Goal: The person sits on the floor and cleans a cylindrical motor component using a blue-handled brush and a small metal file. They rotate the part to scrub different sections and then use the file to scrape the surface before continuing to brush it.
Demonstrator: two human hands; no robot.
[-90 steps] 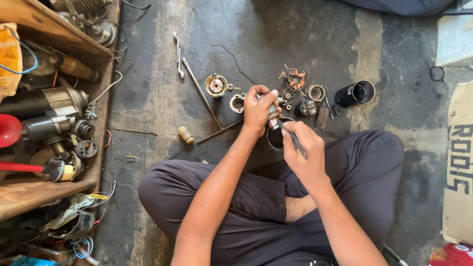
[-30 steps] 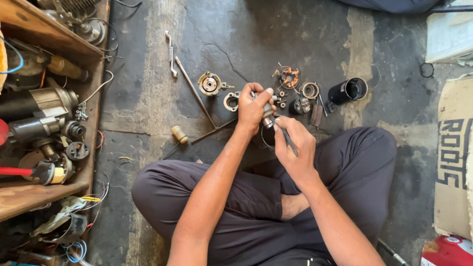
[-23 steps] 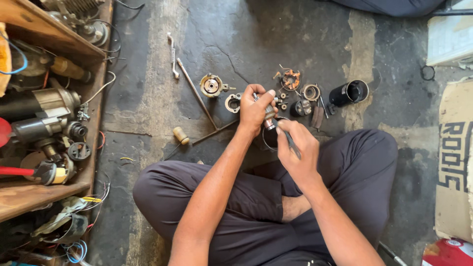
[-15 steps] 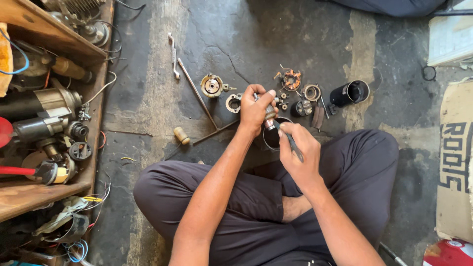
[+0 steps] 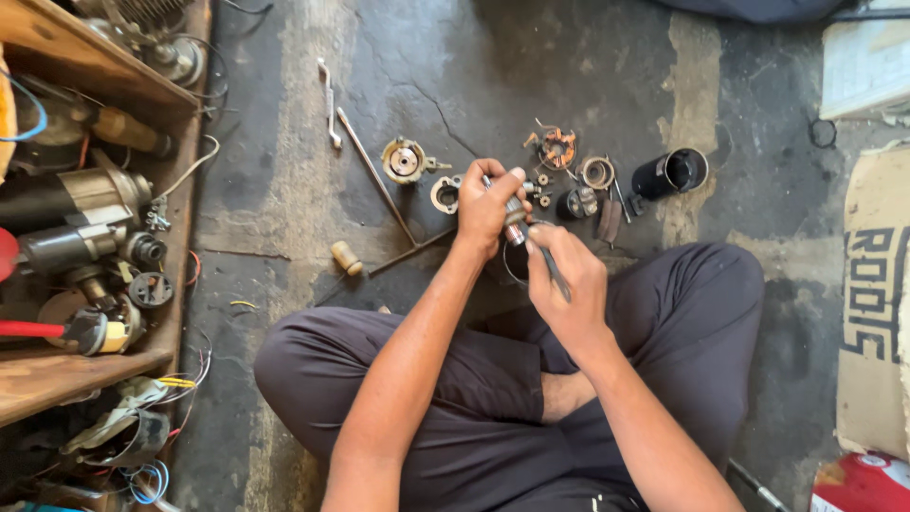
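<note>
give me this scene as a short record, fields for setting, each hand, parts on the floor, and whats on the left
setting: person sitting cross-legged on a cracked concrete floor
left hand: grips a small metal motor part
right hand: holds a thin dark tool against that part
floor parts: black cylindrical housing, copper brush holder, round end cap, long metal rod
left side: wooden shelf crowded with motors and loose wires
</note>
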